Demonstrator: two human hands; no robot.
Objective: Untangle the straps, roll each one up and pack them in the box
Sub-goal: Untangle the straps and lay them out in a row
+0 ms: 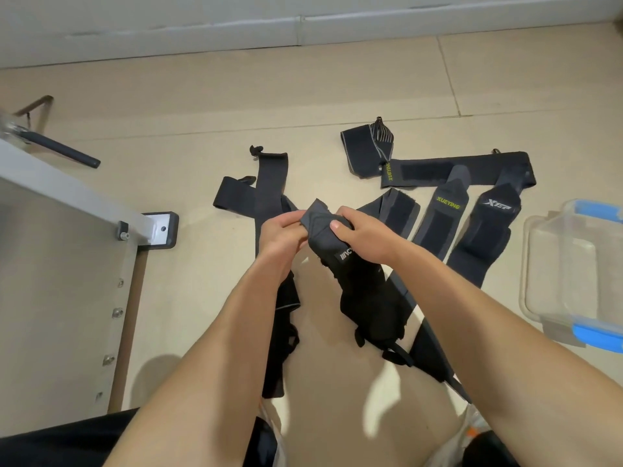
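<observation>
Held strap (337, 254): gripped by the left hand (281, 230) and right hand (359, 235), hung down below them.
Crossed straps (269, 187): laid on the floor (202, 112) just behind the left hand.
Side-by-side straps (445, 214): laid just right of the right hand.
Long strap (438, 170): laid across behind the right hand.
Box (532, 264): set well right of the right hand.
Metal frame (67, 203): stood well left of the left hand.

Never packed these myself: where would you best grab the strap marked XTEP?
Likely the XTEP strap by its wide near end, pinched from the right: that end lies free, its far end meets the long crossing strap, and a XUEYING strap crowds its left.
</observation>
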